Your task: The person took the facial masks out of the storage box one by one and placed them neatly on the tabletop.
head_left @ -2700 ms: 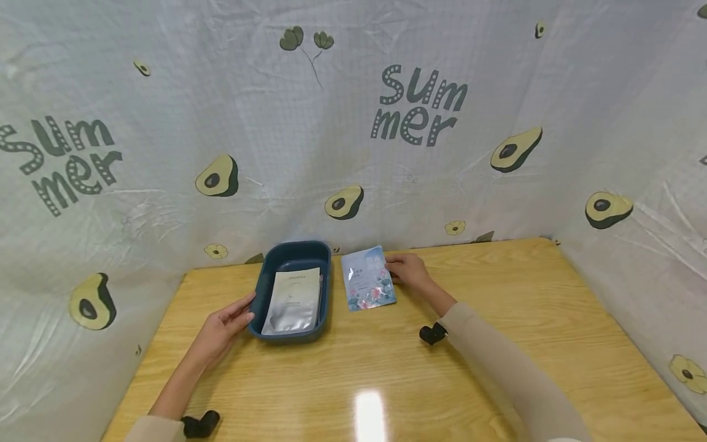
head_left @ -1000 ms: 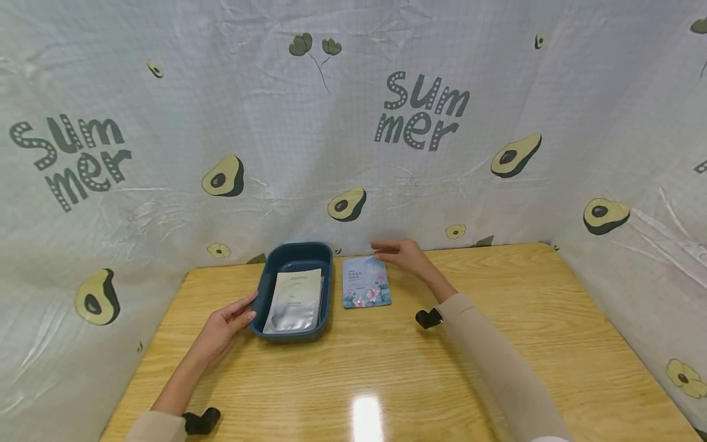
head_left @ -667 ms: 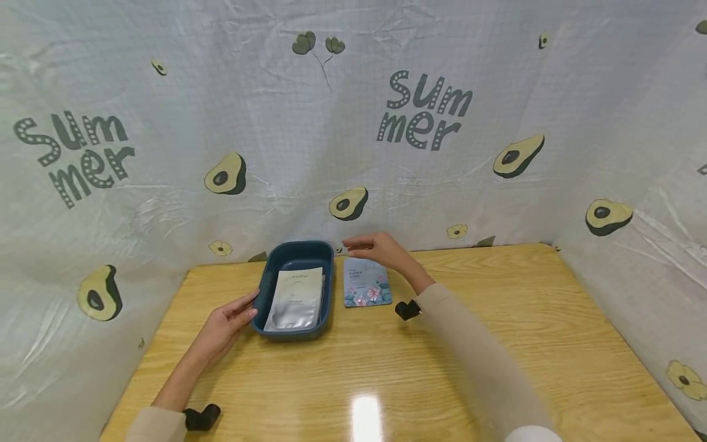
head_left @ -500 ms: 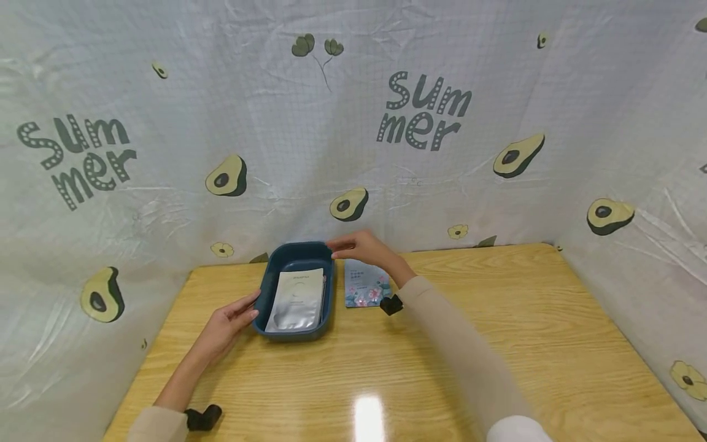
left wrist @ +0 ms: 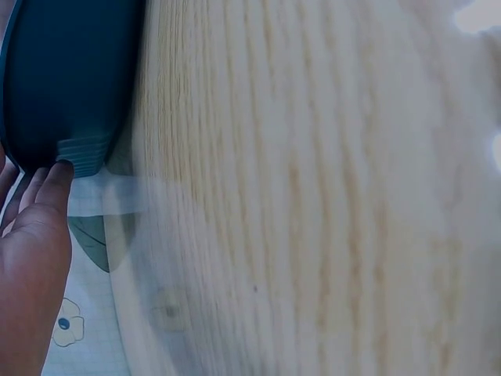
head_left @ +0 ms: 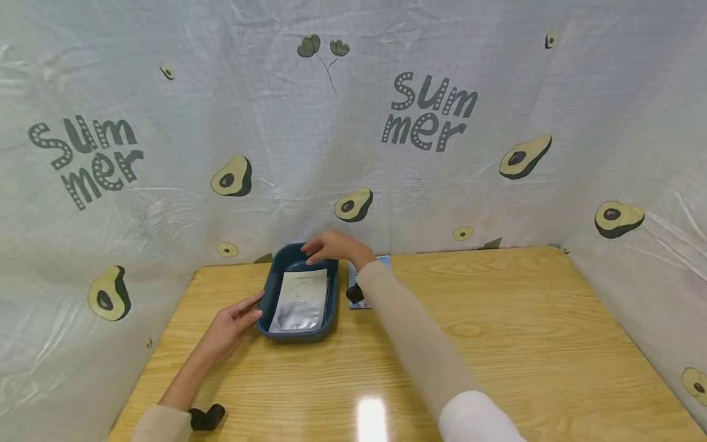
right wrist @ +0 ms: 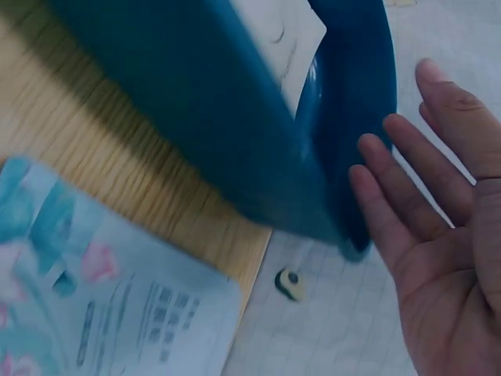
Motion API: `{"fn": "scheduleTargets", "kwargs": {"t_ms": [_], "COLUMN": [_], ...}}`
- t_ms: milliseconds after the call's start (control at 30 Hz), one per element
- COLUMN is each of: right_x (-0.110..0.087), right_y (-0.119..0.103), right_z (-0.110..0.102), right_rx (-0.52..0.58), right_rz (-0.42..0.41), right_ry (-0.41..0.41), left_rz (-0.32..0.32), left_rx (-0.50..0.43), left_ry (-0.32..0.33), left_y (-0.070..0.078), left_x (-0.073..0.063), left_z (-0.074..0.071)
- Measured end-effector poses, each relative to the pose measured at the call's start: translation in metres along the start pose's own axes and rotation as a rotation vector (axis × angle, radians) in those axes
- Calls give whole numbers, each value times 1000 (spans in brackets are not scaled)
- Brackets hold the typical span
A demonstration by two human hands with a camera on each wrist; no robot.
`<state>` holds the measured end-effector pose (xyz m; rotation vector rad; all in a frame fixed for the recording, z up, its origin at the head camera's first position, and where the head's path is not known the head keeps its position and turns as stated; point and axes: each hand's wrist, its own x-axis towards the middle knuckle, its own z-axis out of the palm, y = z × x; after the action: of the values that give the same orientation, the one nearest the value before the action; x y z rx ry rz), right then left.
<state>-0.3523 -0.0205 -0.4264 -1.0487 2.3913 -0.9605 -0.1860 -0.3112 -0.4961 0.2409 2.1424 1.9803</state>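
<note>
A dark blue plastic bin (head_left: 301,336) stands at the table's back left. Inside lies a silver-white sachet (head_left: 300,301) with the edge of another packet showing under its right side. My left hand (head_left: 231,328) touches the bin's left wall with nearly straight fingers; the left wrist view shows its fingertips (left wrist: 59,176) at the wall's ridged part. My right hand (head_left: 334,245) is over the bin's back right corner, fingers loosely bent and holding nothing. A light blue floral sachet (right wrist: 117,290) lies flat to the right of the bin, partly hidden by the right forearm in the head view.
The wooden table (head_left: 497,319) extends to the right and front. A white cloth (head_left: 420,202) printed with avocados hangs behind and at both sides. Black wrist mounts (head_left: 207,417) sit at both cuffs.
My right hand has let go of the floral sachet, which now lies flat, and has moved left over it to the bin's back right corner. The left hand stays at the bin.
</note>
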Motion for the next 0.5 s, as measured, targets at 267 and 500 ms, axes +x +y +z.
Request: {"fn": "scheduleTargets", "kwargs": {"t_ms": [267,500], "right_x": [18,28], "right_y": [-10,-18], "right_z": [9,21], "right_rx": [-156,-273], "right_rz": [79,113], "right_ry": [-97,-188], "left_rz": [19,17], "left_rx": [2,2], "left_ry": [-12,-1], "left_y": [-2,-4], "left_x": [2,0], "left_z": [0,-2]}}
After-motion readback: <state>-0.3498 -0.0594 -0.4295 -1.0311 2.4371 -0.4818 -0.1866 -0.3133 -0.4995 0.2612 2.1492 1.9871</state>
